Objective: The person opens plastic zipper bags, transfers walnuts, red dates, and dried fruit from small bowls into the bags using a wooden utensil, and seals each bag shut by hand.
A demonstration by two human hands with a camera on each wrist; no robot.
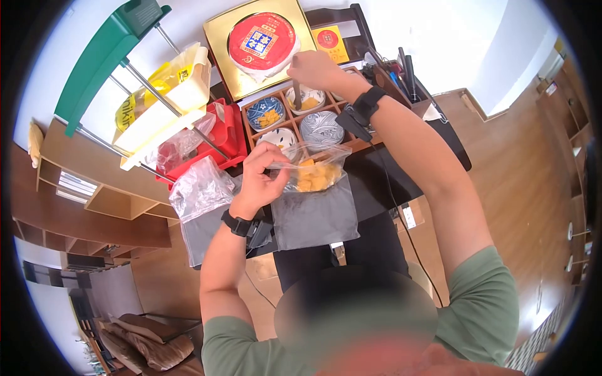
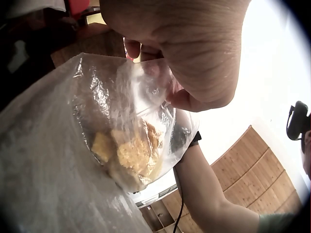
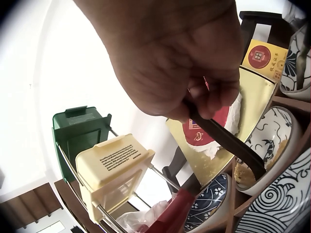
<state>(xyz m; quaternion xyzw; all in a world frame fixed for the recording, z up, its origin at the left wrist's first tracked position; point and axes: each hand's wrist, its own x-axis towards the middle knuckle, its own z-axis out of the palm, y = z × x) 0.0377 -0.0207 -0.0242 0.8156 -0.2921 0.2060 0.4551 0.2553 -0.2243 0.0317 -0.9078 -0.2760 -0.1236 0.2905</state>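
Observation:
My left hand (image 1: 259,177) pinches the top edge of a clear plastic bag (image 2: 104,87) with yellow chunks (image 1: 318,175) inside. Ahead of it, my right hand (image 1: 316,70) grips a dark, slim, curved tool (image 3: 228,137). The tool's lower end reaches into a white patterned bowl (image 3: 267,131), against a yellow-brown piece (image 3: 244,174). That bowl sits in a divided wooden tray (image 1: 292,120). Beside it are a blue patterned bowl (image 1: 256,109) with small yellow pieces and a grey swirl-patterned bowl (image 1: 322,128). Another white bowl (image 1: 278,136) lies nearest the left hand.
Behind the tray, a gold box (image 1: 219,31) holds a round red-labelled package (image 1: 262,41). At the left stands a rack with green (image 1: 94,69), cream (image 1: 169,103) and red bins (image 1: 235,131). A pen holder (image 1: 401,81) is at the right. A cable (image 1: 401,219) hangs from the right wrist.

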